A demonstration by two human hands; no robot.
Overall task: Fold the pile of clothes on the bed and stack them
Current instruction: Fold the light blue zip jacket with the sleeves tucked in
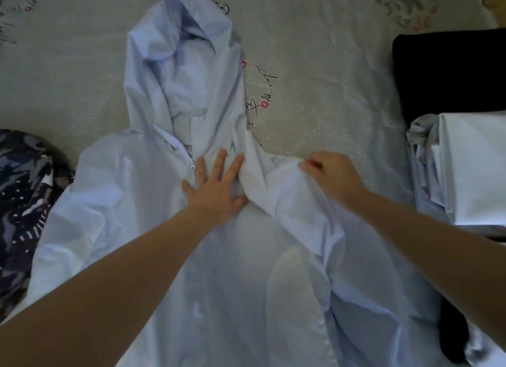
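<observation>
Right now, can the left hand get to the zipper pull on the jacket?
Probably yes. The left hand lies flat on the jacket, its fingers right beside the zipper pull, with nothing covering it.

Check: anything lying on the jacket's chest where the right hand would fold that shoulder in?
Only the left hand, pressed flat on the jacket beside the zipper. The right hand pinches the shoulder fabric; nothing else lies on the chest.

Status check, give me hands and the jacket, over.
Left hand flat, pressing jacket chest. Right hand pinching its right shoulder. Folded stack to the right; nothing in the way.
</observation>
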